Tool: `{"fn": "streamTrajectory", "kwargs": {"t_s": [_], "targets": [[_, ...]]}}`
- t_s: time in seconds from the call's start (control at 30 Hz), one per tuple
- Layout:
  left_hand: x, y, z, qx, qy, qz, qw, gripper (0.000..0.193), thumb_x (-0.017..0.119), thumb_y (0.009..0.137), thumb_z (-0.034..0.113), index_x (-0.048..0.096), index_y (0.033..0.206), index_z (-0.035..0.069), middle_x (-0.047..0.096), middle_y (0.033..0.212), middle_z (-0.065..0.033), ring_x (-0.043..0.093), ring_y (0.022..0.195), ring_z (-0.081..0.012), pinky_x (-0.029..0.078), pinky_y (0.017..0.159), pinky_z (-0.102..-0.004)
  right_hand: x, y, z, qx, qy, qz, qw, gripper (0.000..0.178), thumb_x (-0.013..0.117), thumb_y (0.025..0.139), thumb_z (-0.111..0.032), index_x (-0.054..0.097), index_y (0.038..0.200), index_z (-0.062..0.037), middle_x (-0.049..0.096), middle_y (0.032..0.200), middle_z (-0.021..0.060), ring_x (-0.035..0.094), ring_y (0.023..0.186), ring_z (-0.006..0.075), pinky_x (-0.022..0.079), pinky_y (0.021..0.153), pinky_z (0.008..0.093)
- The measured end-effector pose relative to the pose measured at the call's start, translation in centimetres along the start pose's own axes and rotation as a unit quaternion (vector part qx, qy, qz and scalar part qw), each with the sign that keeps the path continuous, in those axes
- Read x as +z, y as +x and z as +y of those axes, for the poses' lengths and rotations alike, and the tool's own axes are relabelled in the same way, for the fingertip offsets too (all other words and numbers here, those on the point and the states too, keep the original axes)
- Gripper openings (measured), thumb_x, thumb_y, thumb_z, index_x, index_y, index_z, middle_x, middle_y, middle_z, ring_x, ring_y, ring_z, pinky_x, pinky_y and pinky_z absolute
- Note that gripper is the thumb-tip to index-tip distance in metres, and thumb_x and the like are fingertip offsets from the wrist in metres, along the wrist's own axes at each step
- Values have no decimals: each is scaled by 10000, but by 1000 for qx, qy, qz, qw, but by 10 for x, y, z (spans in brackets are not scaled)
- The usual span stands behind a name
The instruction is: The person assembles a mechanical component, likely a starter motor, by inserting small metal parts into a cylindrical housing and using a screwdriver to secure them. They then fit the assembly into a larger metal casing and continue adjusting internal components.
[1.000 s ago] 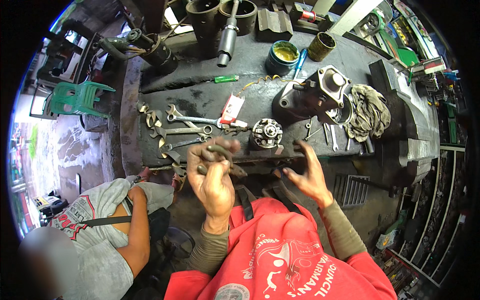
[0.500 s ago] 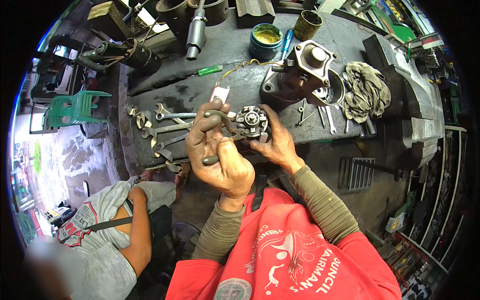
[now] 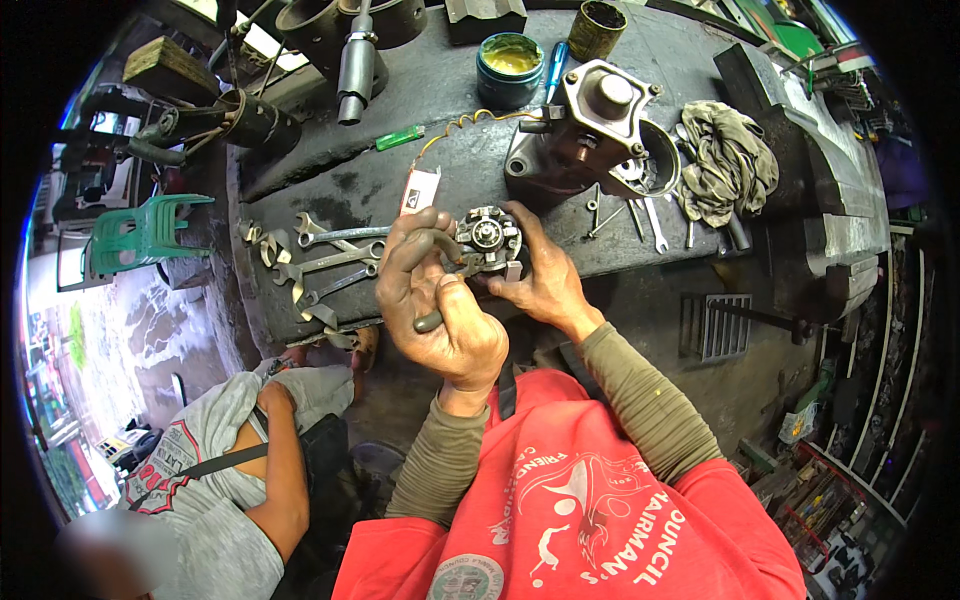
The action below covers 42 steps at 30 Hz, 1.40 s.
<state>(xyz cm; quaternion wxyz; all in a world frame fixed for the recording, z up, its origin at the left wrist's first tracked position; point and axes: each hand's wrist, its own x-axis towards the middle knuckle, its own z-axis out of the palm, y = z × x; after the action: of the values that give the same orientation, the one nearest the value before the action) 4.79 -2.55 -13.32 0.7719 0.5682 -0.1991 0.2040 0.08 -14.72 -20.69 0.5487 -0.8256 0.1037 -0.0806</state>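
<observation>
head: rnd metal pt (image 3: 488, 234) inside r grip (image 3: 551, 279)

Pliers (image 3: 446, 246) half-hidden by left hand (image 3: 447, 325)

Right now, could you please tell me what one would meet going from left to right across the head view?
Green plastic chair, group of wrenches, left hand, round metal part, right hand, crumpled cloth.

left hand (image 3: 445, 320): palm up, fingers (image 3: 396, 262) curled | right hand (image 3: 552, 285): cupped | 2 forearms (image 3: 650, 405): forward
</observation>
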Motion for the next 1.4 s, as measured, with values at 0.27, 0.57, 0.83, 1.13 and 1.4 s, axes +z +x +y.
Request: {"fn": "streamTrajectory", "kwargs": {"t_s": [0.27,0.57,0.83,1.13,1.4], "targets": [[7,-2,14,-68,-15,18,997,504,405,892,-153,553,1363,-50,594,1388,-306,709,1089,-310,629,969,-421,-1,1,4,6,-18,-11,1000,1009,925,720,-165,413,1587,-103,611,1476,234,614,1339,440,534,1086,468],[9,3,18,-84,-16,28,996,263,438,988,-100,556,1216,-43,658,1202,-257,680,978,-232,604,845,-331,-2,1,6,17,10,-22,1000,995,921,729,-170,415,1585,-119,612,1466,242,611,1333,455,535,1083,480],[-3,10,12,-95,-78,-76,989,239,479,1013,-29,600,1219,-33,660,1192,-221,660,972,-210,572,821,-329,-6,4,6,6,-11,-36,999,996,914,734,-209,413,1589,-105,603,1476,251,611,1322,470,542,1069,502],[5,10,12,-117,-70,-19,991,355,600,1117,311,597,1247,-20,653,1155,-139,623,925,-160,524,756,-273,-4,2,10,-10,-15,-26,1000,1015,925,723,-199,414,1595,-106,594,1489,254,609,1326,468,540,1077,500],[-10,17,8,-120,-70,-95,986,336,561,1129,327,614,1139,-5,670,1040,-190,651,862,-243,544,712,-344,-4,4,12,-25,-21,-20,999,1009,925,720,-198,425,1591,-101,589,1498,251,605,1340,456,538,1084,486]]}}
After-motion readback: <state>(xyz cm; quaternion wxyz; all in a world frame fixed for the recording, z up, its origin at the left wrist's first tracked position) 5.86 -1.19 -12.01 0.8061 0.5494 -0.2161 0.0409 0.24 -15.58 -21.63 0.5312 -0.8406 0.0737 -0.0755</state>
